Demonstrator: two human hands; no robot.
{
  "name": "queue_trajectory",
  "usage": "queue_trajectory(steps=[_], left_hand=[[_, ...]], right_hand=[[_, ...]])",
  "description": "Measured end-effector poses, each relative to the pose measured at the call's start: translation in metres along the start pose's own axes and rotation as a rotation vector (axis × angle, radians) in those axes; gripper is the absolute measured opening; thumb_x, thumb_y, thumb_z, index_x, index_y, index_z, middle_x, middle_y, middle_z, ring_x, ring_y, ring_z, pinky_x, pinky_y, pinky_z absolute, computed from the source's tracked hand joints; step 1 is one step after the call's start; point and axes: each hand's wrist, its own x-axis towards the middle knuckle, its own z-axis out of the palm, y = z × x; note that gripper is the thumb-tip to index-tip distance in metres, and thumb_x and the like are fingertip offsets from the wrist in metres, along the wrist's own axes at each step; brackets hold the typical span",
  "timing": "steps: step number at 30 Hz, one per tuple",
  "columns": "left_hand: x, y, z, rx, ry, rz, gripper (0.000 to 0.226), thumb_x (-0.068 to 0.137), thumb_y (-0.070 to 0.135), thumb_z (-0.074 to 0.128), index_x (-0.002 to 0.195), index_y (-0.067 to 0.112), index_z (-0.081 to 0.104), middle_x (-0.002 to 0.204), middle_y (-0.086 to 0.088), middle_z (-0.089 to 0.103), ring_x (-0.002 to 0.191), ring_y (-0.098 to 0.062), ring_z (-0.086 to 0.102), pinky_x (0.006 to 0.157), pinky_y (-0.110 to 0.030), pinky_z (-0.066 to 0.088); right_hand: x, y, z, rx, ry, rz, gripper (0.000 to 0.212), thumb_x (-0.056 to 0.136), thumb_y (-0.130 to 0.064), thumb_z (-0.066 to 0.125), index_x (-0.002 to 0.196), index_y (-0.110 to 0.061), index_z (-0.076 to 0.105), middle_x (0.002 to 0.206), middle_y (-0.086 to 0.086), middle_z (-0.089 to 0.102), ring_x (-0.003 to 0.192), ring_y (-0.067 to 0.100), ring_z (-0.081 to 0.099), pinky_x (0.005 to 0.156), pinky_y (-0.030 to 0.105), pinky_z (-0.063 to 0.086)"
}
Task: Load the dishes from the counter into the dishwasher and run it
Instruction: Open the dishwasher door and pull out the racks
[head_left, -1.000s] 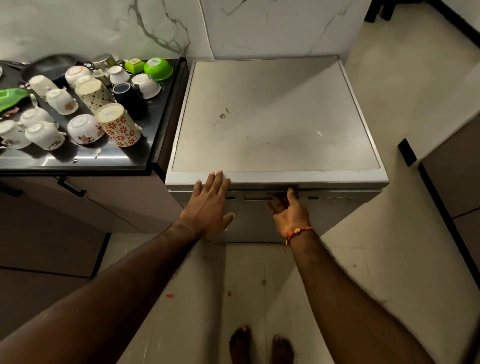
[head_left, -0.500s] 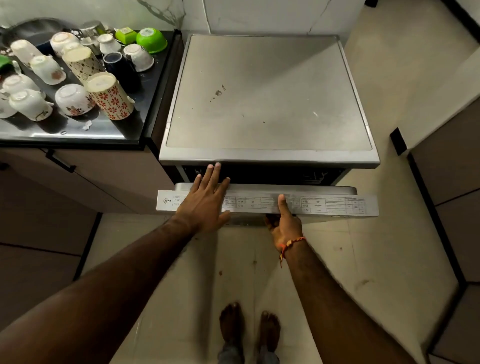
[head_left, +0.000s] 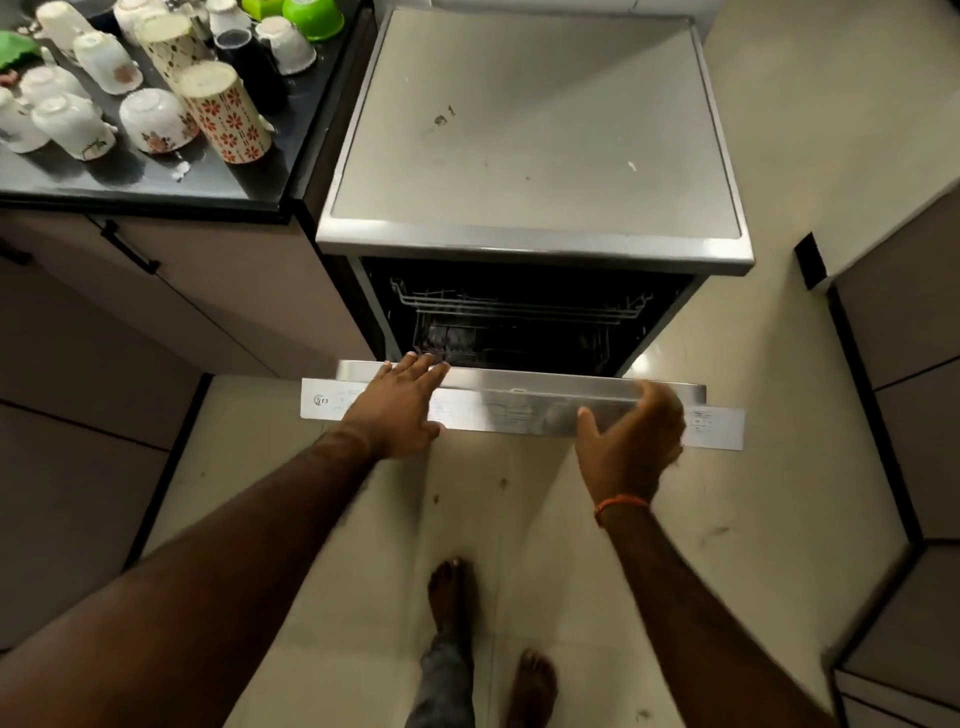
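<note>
Since half a second ago the dishwasher door (head_left: 519, 402) has swung further down, and the dark opening above it is much wider. The left hand (head_left: 397, 410) lies flat on the door's top edge with straight fingers. The right hand (head_left: 631, 441), blurred, has left the handle and now hovers over the door's right part, fingers loosely spread and holding nothing. Bare feet (head_left: 452, 597) stand on the tiled floor (head_left: 727, 519) below the hands, with open floor to either side. Beyond the hands, the wire rack (head_left: 519, 306) inside the dishwasher (head_left: 535, 130) looks bare. Far left of the hands, the worktop (head_left: 156, 182) carries upturned cups (head_left: 156, 119), patterned mugs (head_left: 228, 117) and a green bowl (head_left: 313, 17).
</note>
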Motion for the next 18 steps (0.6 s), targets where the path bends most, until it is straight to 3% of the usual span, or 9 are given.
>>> queue_trajectory(steps=[3, 5, 7, 11, 16, 18], left_hand=[[-0.015, 0.008, 0.015, -0.039, 0.004, -0.023, 0.095, 0.085, 0.043, 0.073, 0.161, 0.02, 0.02, 0.167, -0.007, 0.02, 0.154, -0.03, 0.014, 0.124, -0.047, 0.017], [-0.027, 0.013, 0.029, -0.063, 0.006, -0.033, 0.095, 0.083, 0.04, 0.075, 0.16, 0.02, 0.023, 0.166, -0.007, 0.023, 0.153, -0.03, 0.016, 0.124, -0.047, 0.019], [-0.039, 0.018, 0.043, -0.095, -0.001, -0.046, 0.091, 0.084, 0.04, 0.074, 0.159, 0.021, 0.026, 0.164, -0.006, 0.027, 0.152, -0.03, 0.017, 0.123, -0.049, 0.02], [-0.072, 0.028, 0.082, -0.203, -0.061, -0.114, 0.076, 0.093, 0.046, 0.064, 0.158, 0.024, 0.032, 0.165, -0.005, 0.027, 0.154, -0.031, 0.014, 0.124, -0.048, 0.018], [-0.124, 0.039, 0.155, -0.087, -0.258, -0.149, 0.073, 0.098, 0.054, 0.051, 0.16, 0.032, 0.02, 0.169, 0.001, 0.012, 0.156, -0.023, 0.005, 0.123, -0.056, -0.005], [-0.138, 0.036, 0.189, -0.08, -0.315, -0.13, 0.075, 0.097, 0.053, 0.053, 0.16, 0.033, 0.018, 0.169, 0.001, 0.01, 0.156, -0.022, 0.006, 0.125, -0.053, -0.002]], right_hand=[[0.031, 0.019, -0.004, -0.142, -0.328, -0.248, 0.066, 0.085, -0.039, 0.074, 0.141, -0.016, 0.049, 0.143, 0.01, 0.049, 0.136, 0.031, 0.041, 0.11, 0.054, 0.038], [0.038, 0.031, 0.002, -0.289, -0.622, -0.315, 0.063, 0.094, -0.051, 0.059, 0.148, -0.022, 0.045, 0.152, 0.006, 0.046, 0.142, 0.029, 0.036, 0.117, 0.051, 0.027], [0.029, 0.046, 0.008, -0.385, -0.787, -0.332, 0.059, 0.098, -0.061, 0.045, 0.147, -0.029, 0.047, 0.15, 0.0, 0.05, 0.14, 0.025, 0.04, 0.118, 0.048, 0.021], [-0.011, 0.078, 0.014, -0.449, -0.891, -0.311, 0.06, 0.097, -0.067, 0.041, 0.148, -0.035, 0.046, 0.149, -0.001, 0.052, 0.139, 0.024, 0.044, 0.116, 0.048, 0.023], [-0.091, 0.119, 0.013, -0.45, -1.034, -0.245, 0.052, 0.101, -0.053, 0.048, 0.147, -0.028, 0.05, 0.147, 0.001, 0.055, 0.134, 0.025, 0.05, 0.116, 0.044, 0.032], [-0.128, 0.14, 0.018, -0.465, -1.005, -0.249, 0.047, 0.102, -0.048, 0.048, 0.143, -0.027, 0.053, 0.144, 0.001, 0.058, 0.131, 0.024, 0.053, 0.114, 0.043, 0.034]])
